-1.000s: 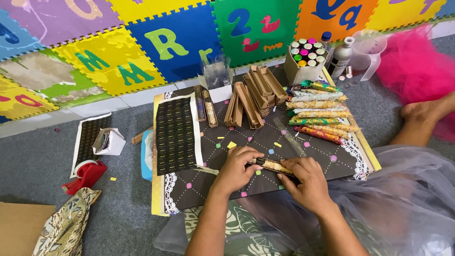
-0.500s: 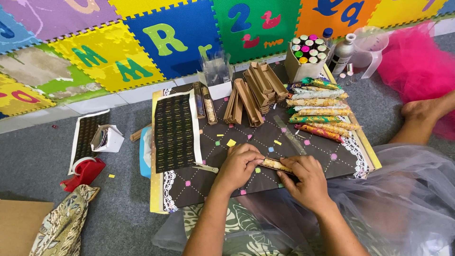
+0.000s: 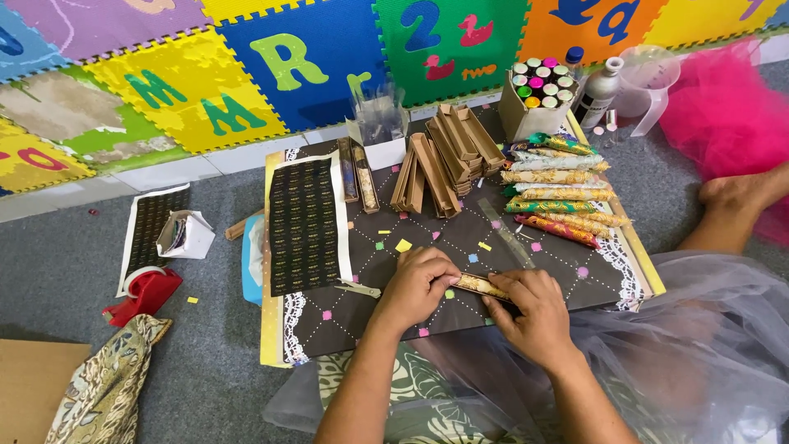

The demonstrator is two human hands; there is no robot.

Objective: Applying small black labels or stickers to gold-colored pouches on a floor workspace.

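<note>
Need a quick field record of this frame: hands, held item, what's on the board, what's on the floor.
left hand: on the board, fingers at the left end of a slim patterned box
right hand: grips the box's right end
box: lies flat between both hands
board: dark, dotted, lace-edged
on board: sticker sheet, brown boxes, wrapped rolls, scissors
floor left: red tape dispenser

The board (image 3: 386, 271) was covered in matt dark cloth (lace-edged); the boxes (image 3: 444, 156) looked like plain cardboard, the wrapped sticks (image 3: 559, 193) glossy foil, the mats (image 3: 288, 57) foam.
</note>
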